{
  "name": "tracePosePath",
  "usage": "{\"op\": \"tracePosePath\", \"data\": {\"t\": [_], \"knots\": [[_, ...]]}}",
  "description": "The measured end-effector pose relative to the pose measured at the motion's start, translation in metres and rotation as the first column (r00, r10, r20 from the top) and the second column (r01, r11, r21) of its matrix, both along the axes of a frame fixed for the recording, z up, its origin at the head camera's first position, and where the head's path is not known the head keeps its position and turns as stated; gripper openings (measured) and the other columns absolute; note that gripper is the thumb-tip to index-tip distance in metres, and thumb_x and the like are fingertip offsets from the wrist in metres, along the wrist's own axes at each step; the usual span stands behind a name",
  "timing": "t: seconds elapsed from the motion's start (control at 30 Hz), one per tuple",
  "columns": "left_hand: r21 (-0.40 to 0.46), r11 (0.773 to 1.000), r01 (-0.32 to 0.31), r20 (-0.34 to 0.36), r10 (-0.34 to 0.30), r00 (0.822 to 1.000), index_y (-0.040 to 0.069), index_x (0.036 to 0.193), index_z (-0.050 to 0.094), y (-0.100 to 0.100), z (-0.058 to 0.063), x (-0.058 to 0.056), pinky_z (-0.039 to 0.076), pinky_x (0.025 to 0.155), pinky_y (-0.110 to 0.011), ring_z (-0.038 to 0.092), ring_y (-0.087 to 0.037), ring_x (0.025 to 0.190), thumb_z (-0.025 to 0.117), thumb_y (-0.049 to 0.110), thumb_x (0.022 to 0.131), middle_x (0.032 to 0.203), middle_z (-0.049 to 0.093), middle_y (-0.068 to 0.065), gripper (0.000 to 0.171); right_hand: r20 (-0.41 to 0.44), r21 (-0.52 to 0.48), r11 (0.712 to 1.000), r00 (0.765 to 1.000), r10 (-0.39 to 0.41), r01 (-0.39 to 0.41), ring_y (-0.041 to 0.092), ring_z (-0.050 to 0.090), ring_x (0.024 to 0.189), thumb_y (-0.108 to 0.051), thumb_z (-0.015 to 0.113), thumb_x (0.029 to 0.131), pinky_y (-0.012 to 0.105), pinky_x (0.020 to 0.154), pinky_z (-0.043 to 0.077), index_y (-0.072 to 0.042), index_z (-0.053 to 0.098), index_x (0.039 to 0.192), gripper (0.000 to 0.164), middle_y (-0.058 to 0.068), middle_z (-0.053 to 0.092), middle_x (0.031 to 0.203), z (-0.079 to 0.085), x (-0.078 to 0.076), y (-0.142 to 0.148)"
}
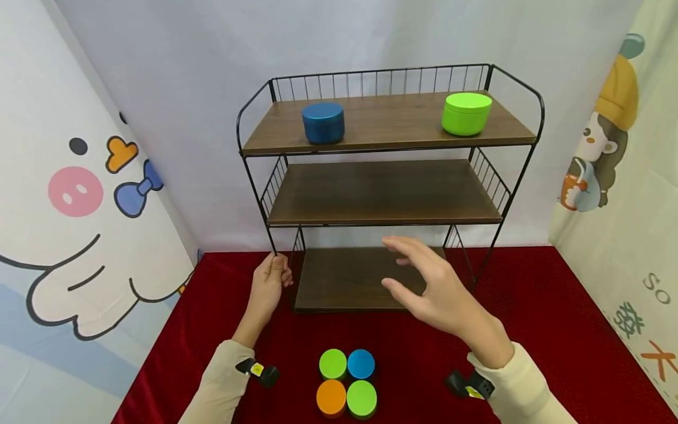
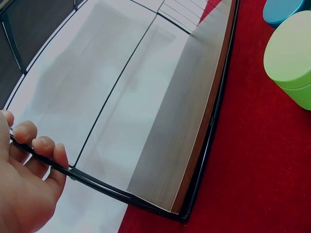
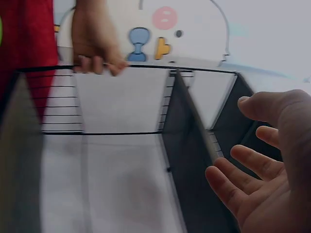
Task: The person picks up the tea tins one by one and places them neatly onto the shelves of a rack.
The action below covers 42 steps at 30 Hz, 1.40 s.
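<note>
Six tins (image 1: pixel 467 116): two atop one rack (image 1: pixel 386 191), four on the bench (image 1: pixel 424 368)
My left fingers (image 2: pixel 60 156) grip the rack, right fingers (image 1: pixel 412 248) spread.

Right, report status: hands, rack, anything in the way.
Left hand gripping shelf rack at left side. Right hand empty, raised. Four round containers in front, clear of both hands.

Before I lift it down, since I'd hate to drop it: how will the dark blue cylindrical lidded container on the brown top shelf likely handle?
The dark blue cylindrical container is probably stiff, given its crisp, even wall. Its smooth, shiny surface may be slippery. Squat and upright on the brown shelf, it would likely slide rather than tip.
</note>
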<state>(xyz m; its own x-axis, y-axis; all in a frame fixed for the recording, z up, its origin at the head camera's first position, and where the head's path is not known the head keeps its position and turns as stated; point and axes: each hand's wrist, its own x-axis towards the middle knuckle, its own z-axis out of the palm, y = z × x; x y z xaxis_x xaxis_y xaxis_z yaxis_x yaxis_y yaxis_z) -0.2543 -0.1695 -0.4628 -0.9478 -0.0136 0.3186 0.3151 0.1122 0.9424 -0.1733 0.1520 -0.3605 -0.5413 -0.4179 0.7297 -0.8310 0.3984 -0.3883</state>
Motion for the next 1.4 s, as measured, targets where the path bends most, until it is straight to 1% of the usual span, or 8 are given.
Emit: {"op": "tracePosePath", "data": {"t": [0.23, 0.43, 0.6, 0.83, 1.0, 1.17, 1.23, 1.4], "knots": [[-0.013, 1.0, 0.007, -0.002, -0.007, 1.0, -0.009, 0.091, 0.042, 0.0, 0.001, 0.0, 0.046, 0.065, -0.025, 0.043, -0.012, 0.064, 0.032, 0.023, 0.113, 0.069, 0.038, -0.007, 0.04, 0.234, 0.014, 1.0, 0.972, -0.006, 0.003, 0.021, 0.058, 0.127, -0.004, 0.08, 0.088, 0.032, 0.098, 0.056, -0.01, 0.052, 0.147, 0.066, 0.008, 0.056, 0.146, -0.051, 0.015, 0.002], [-0.011, 1.0, 0.002, -0.005, -0.002, 1.0, -0.009, 0.09, 0.042, 0.0, 0.0, 0.0, 0.047, 0.065, -0.026, 0.043, -0.012, 0.064, 0.032, 0.024, 0.113, 0.069, 0.039, -0.008, 0.041, 0.349, -0.033, 0.999, 0.937, 0.023, -0.012, 0.021, 0.06, 0.124, -0.009, 0.078, 0.091, 0.033, 0.095, 0.058, -0.014, 0.052, 0.148, 0.063, 0.006, 0.056, 0.145, -0.094, 0.027, -0.005], [-0.004, 1.0, 0.002, -0.005, -0.002, 1.0, -0.006, 0.09, 0.043, -0.001, -0.002, 0.0, 0.048, 0.066, -0.028, 0.044, -0.012, 0.064, 0.033, 0.025, 0.113, 0.069, 0.039, -0.006, 0.04, 0.42, -0.031, 1.0, 0.907, 0.015, -0.002, 0.02, 0.06, 0.123, -0.016, 0.078, 0.093, 0.034, 0.096, 0.058, -0.015, 0.052, 0.147, 0.06, 0.007, 0.057, 0.144, -0.12, 0.036, -0.008], [-0.013, 1.0, 0.003, -0.004, -0.004, 1.0, -0.007, 0.09, 0.043, -0.002, -0.001, -0.001, 0.049, 0.066, -0.029, 0.044, -0.012, 0.064, 0.033, 0.024, 0.113, 0.069, 0.04, -0.007, 0.04, 0.491, 0.001, 1.0, 0.871, -0.008, 0.009, 0.026, 0.061, 0.122, -0.024, 0.077, 0.094, 0.039, 0.098, 0.057, -0.022, 0.049, 0.15, 0.062, 0.004, 0.055, 0.148, -0.141, 0.043, -0.005], [-0.014, 1.0, 0.0, -0.01, 0.0, 1.0, -0.008, 0.089, 0.043, -0.003, 0.0, 0.0, 0.049, 0.066, -0.028, 0.045, -0.013, 0.064, 0.034, 0.023, 0.113, 0.069, 0.04, -0.008, 0.04, 0.485, 0.02, 1.0, 0.875, 0.005, -0.016, 0.03, 0.058, 0.125, -0.021, 0.075, 0.095, 0.038, 0.097, 0.057, -0.021, 0.049, 0.15, 0.061, 0.006, 0.055, 0.148, -0.153, 0.045, -0.003], [-0.017, 1.0, 0.011, -0.017, -0.011, 1.0, -0.008, 0.089, 0.042, -0.002, -0.001, -0.001, 0.049, 0.066, -0.026, 0.044, -0.013, 0.064, 0.034, 0.024, 0.113, 0.07, 0.039, -0.009, 0.041, 0.441, 0.056, 0.997, 0.897, 0.027, -0.058, 0.026, 0.056, 0.129, -0.011, 0.076, 0.094, 0.039, 0.097, 0.057, -0.019, 0.047, 0.151, 0.065, 0.01, 0.053, 0.149, -0.162, 0.047, -0.002], [-0.012, 1.0, 0.011, -0.018, -0.011, 1.0, -0.008, 0.089, 0.042, -0.002, -0.001, -0.001, 0.048, 0.065, -0.025, 0.044, -0.013, 0.064, 0.034, 0.024, 0.113, 0.07, 0.039, -0.009, 0.041, 0.442, 0.076, 0.994, 0.896, 0.032, -0.074, 0.027, 0.055, 0.13, -0.007, 0.077, 0.092, 0.039, 0.098, 0.057, -0.019, 0.045, 0.152, 0.069, 0.012, 0.051, 0.15, -0.164, 0.048, 0.0], [-0.006, 1.0, 0.005, -0.02, -0.005, 1.0, -0.008, 0.089, 0.043, -0.002, -0.001, 0.0, 0.048, 0.065, -0.024, 0.044, -0.013, 0.063, 0.034, 0.024, 0.113, 0.069, 0.04, -0.008, 0.041, 0.494, 0.12, 0.988, 0.869, 0.021, -0.093, 0.031, 0.054, 0.132, -0.002, 0.078, 0.088, 0.04, 0.101, 0.056, -0.019, 0.045, 0.153, 0.075, 0.015, 0.047, 0.153, -0.166, 0.049, 0.002]]}}
